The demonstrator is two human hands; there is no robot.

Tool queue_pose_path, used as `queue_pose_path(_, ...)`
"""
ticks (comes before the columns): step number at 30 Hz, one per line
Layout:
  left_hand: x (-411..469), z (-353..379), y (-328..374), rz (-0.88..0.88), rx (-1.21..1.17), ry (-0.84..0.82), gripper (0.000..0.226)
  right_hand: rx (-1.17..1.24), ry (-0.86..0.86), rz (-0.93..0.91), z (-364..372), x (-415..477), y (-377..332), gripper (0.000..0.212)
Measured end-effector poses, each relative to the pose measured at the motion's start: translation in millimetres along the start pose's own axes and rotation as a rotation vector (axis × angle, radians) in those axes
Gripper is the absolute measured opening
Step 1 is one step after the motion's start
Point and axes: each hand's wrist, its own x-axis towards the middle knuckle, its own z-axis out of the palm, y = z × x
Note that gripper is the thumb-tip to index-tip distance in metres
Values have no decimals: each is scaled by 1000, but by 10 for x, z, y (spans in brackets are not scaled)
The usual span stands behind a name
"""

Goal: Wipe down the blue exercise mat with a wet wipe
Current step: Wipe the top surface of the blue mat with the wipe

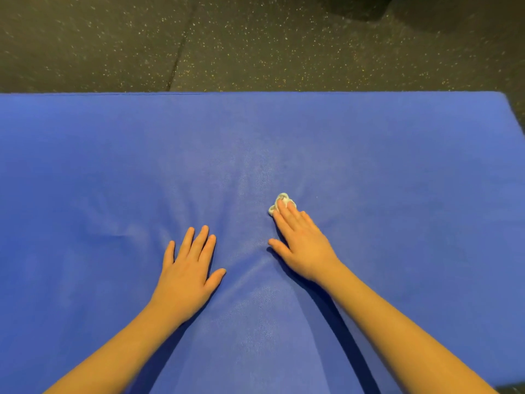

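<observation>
The blue exercise mat [369,155] fills the lower three quarters of the view and wrinkles around both palms. My right hand [302,241] lies flat on the mat near its middle, fingers pressing down on a small crumpled white wet wipe [281,198] that pokes out beyond the fingertips. My left hand [189,265] rests flat on the mat to the left of it, fingers spread, with nothing under it. Both forearms reach in from the bottom edge.
Dark speckled rubber floor [255,44] lies beyond the mat's far edge, with a seam running diagonally at the left. A dark shape [358,7] sits at the top right. The mat's right corner [504,95] shows at the far right.
</observation>
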Motion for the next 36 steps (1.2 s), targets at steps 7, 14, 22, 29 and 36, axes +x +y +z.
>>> queue_pose_path(7,-258,-4,183,-13,-53,-67,104,74,165,268,78,-85,5,65)
queue_pose_path(14,-404,3,284,-18,-44,-82,96,9,140,234,139,-424,69,62)
queue_pose_path(22,-578,73,364,-4,-84,-50,96,72,36,27,190,-955,-193,64)
queue_pose_path(29,-585,86,363,-5,-108,-15,93,130,150,290,292,-1180,-182,62)
queue_pose_path(36,-603,91,358,17,-175,33,83,117,78,174,219,-1491,-148,74)
